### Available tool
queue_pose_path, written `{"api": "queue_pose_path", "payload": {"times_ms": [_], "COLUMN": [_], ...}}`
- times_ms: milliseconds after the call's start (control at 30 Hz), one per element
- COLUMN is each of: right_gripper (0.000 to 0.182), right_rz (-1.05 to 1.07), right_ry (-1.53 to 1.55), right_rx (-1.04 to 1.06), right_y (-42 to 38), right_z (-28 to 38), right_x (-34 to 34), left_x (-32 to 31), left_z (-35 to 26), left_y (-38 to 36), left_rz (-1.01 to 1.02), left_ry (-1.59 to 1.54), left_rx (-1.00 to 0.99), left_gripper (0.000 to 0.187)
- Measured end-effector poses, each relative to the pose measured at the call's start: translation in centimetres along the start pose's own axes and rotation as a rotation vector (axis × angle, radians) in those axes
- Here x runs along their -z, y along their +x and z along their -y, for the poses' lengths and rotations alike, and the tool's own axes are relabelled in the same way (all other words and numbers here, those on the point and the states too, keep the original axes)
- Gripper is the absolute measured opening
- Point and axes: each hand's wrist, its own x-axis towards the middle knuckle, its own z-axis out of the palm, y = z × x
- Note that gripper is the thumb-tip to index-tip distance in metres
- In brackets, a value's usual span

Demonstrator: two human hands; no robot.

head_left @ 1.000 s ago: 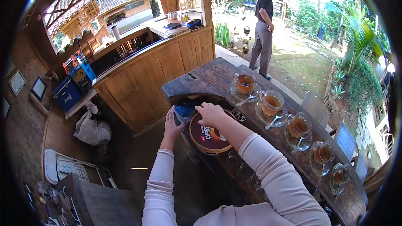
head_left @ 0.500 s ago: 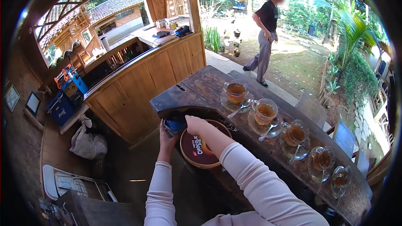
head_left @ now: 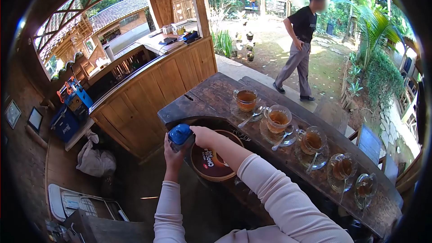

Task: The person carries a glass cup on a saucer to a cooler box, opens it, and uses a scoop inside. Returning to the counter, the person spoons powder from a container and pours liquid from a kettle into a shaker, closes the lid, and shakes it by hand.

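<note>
A container with a blue lid is held between my two hands, above the left rim of a round Chocolate Pie tin. My left hand is wrapped round its left side and lower part. My right hand closes on its right side near the lid. Glass cups of tea stand on glass saucers along the dark wooden counter; the nearest to my hands are one cup and a second, each with a spoon beside it.
Beyond the counter a person in a black shirt walks outside. A wooden bar stands ahead, with a blue cooler box on the left. A white sack and a folded chair lie at lower left.
Both hands have raised the blue-lidded container slightly, and its lid now shows more clearly. The person outside has walked to the right. The view has shifted a little.
</note>
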Motion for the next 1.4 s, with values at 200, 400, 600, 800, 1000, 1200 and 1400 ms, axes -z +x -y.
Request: {"api": "queue_pose_path", "payload": {"times_ms": [200,400,600,800,1000,1200,1400], "right_gripper": [0.050,0.051,0.049,0.043,0.039,0.040,0.044], "right_rz": [0.103,0.060,0.044,-0.206,-0.304,-0.279,-0.364], "right_ry": [0.052,0.075,0.079,0.081,0.007,-0.115,-0.282], "right_rx": [0.005,0.045,0.035,0.137,0.165,0.087,-0.006], "right_y": [-3.3,-6.6,-8.8,-11.2,-17.4,-23.3,-30.5], "right_z": [3.6,5.0,6.7,6.0,9.0,10.6,13.0], "right_x": [3.4,5.7,8.7,9.2,13.7,16.9,18.3], "left_x": [0.7,1.1,0.6,-0.2,-1.3,-3.0,-4.1], "left_z": [-2.5,-4.6,-8.1,-13.4,-19.6,-25.0,-28.2], "left_y": [-1.8,-1.9,-1.9,-3.5,-5.5,-7.9,-9.7], "left_rz": [-0.033,0.001,-0.001,0.010,0.068,0.177,0.321], "left_ry": [0.003,-0.002,-0.075,0.004,-0.168,-0.371,-0.436], "left_rx": [-0.001,-0.100,-0.107,-0.155,-0.122,-0.080,-0.098], "left_gripper": [0.091,0.092,0.089,0.085,0.084,0.083,0.083]}}
